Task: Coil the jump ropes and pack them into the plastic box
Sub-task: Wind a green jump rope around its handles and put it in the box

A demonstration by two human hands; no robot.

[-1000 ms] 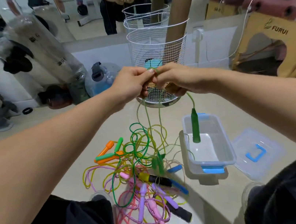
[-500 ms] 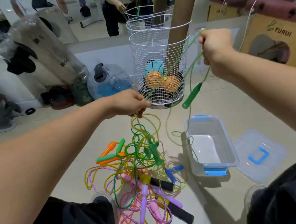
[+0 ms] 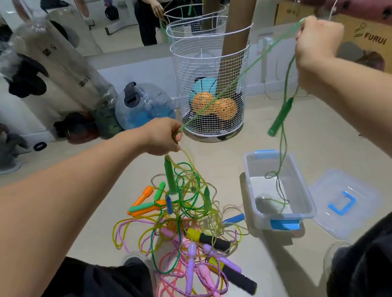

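Overhead, the green jump rope (image 3: 235,81) runs taut between both hands: the left hand (image 3: 163,138) pinches it low, the right hand (image 3: 316,38) grips it high. One green handle (image 3: 280,116) dangles below the right hand, its cord trailing into the open plastic box (image 3: 306,198). Beside the box on the floor lies the tangled pile of ropes (image 3: 184,229).

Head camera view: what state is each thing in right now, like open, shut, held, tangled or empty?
Left hand: grips the green rope.
Right hand: raised, grips the same rope.
Green rope: stretched taut between the hands, one handle dangling.
Rope pile: tangled on the floor, uncoiled.
Plastic box: open, only a rope end hanging in.
Lid: off, beside the box.
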